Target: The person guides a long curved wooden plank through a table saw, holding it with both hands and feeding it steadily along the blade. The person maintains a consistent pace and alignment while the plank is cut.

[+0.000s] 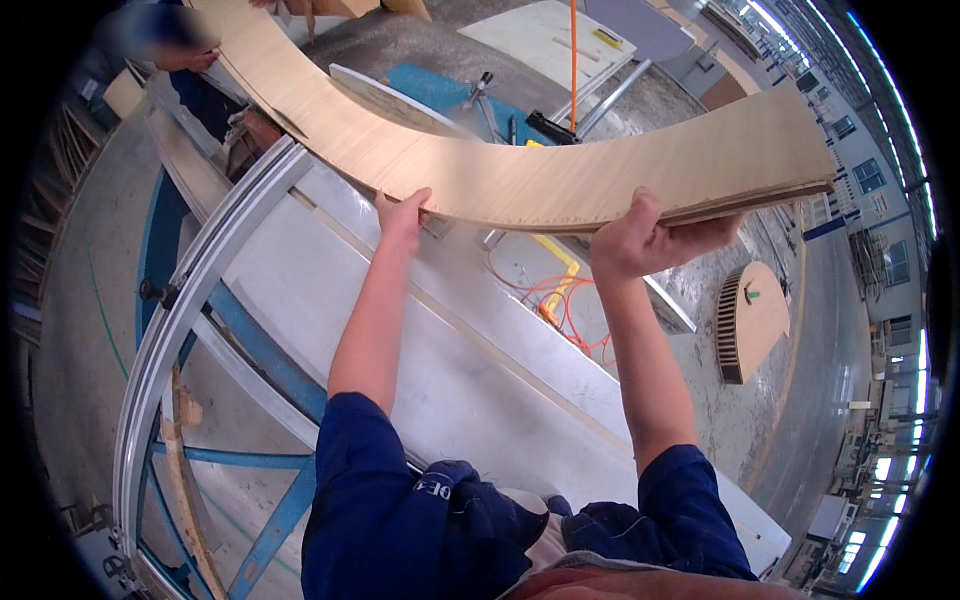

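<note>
A long curved plywood piece spans the view from the upper left to the right, held above a pale metal machine table. Layered sheets show along its right end. My left hand grips the near edge at the middle, thumb over the top and fingers mostly hidden below. Farther right, my right hand holds the same edge, thumb on top and fingers stretched beneath the sheets. At the far left end, a co-worker's hand is close to or touching the plywood.
The metal table has an aluminium rail along its left. An orange cable and yellow part lie beyond it. A round wooden piece with slatted side stands on the floor at right. A co-worker stands far left.
</note>
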The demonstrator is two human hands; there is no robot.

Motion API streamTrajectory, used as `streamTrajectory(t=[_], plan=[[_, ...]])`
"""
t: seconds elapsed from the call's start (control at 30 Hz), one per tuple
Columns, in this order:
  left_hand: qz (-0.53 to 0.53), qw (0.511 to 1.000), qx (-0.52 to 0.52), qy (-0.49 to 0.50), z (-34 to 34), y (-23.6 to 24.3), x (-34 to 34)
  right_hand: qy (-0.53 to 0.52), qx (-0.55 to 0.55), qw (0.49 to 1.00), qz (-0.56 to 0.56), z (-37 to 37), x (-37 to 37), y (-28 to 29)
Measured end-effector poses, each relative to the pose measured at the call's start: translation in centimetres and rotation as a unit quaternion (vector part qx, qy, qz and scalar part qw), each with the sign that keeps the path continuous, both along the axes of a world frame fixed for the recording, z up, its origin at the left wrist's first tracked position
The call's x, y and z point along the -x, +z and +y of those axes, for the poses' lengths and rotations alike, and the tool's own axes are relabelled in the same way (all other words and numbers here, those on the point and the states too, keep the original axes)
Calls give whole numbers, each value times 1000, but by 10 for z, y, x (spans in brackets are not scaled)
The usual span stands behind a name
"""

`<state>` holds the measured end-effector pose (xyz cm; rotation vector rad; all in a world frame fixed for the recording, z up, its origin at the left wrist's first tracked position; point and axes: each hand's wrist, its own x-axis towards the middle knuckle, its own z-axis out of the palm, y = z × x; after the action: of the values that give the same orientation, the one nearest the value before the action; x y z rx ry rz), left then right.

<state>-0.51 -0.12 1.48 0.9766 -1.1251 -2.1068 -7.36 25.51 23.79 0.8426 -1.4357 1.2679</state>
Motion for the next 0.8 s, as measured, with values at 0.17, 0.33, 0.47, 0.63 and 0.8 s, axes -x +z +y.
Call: streamTrajectory(t=[0.17,0.33,0.47,0.63,0.8], plan=[[18,996,-87,-8,42,29,-6,19,22,999,-15,-3,-1,2],[62,992,-109,-26,54,48,-6,20,17,1000,-7,1,1,-2],[39,994,-98,-29,56,40,-2,36,29,999,-18,-4,-1,2],[48,994,-100,21,54,22,4,43,46,997,-40,-7,-5,1],[68,993,-94,11,55,21,2,23,51,997,-50,-8,-4,-7]])
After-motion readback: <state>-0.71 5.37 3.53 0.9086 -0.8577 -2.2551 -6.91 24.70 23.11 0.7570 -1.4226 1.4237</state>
